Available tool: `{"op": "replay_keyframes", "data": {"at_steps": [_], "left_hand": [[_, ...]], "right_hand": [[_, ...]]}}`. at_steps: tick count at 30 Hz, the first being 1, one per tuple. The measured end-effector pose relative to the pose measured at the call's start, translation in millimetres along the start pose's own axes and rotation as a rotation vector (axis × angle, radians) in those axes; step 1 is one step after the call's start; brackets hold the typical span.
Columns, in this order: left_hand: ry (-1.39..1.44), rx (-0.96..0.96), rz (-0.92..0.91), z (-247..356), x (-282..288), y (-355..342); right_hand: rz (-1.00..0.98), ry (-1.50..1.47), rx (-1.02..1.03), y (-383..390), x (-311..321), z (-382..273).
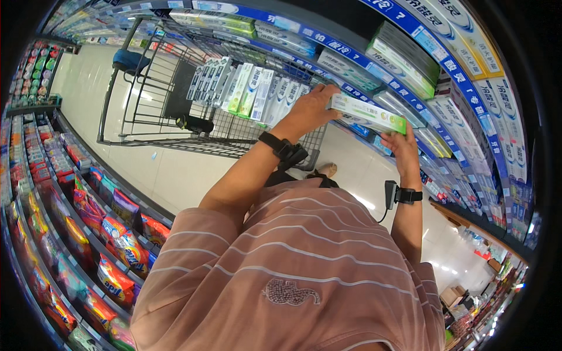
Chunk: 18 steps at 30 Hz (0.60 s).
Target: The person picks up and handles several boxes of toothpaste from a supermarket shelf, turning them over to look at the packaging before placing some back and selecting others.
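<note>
A long white toothpaste box (366, 113) with green ends and edges is held level in front of the shelves. My left hand (310, 109) is closed on its left end, the fingers curled over the top. At its right end my right hand (403, 149) grips from below, with fingertips against the green end. There seems to be more than one box in the stack, but the lower part is partly hidden. To the left, rows of toothpaste boxes (252, 90) in white, silver, blue and green stand in a shopping cart (205, 143).
Tiered shelves (351, 64) with blue label strips and toothpaste boxes run along the far and right side. Racks with colourful detergent bags (120, 240) line the left. A pale tiled floor (181, 178) lies between. A dark bottle-shaped thing (195, 124) is at the cart's side.
</note>
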<state>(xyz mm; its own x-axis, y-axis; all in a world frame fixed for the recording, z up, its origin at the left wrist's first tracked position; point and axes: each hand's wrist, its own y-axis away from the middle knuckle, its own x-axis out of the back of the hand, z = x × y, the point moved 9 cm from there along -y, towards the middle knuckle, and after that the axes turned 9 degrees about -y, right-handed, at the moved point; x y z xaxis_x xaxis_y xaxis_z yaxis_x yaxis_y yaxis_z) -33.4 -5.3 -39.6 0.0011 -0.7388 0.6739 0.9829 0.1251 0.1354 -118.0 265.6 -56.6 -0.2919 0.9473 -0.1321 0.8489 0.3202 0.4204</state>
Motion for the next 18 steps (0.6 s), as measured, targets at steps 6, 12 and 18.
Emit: {"op": "replay_keyframes", "data": {"at_steps": [6,12,18], "left_hand": [[-0.013,-0.054,0.076,-4.1,5.2,2.4],[0.005,-0.092,0.036,6.0,3.4,-3.9],[0.039,-0.206,0.131,13.3,11.8,-23.9]], "right_hand": [[-0.005,0.009,0.011,-0.9,-6.3,-0.8],[0.043,-0.027,0.053,8.3,0.1,0.0],[0.084,-0.026,0.156,11.0,1.1,-24.9]]}}
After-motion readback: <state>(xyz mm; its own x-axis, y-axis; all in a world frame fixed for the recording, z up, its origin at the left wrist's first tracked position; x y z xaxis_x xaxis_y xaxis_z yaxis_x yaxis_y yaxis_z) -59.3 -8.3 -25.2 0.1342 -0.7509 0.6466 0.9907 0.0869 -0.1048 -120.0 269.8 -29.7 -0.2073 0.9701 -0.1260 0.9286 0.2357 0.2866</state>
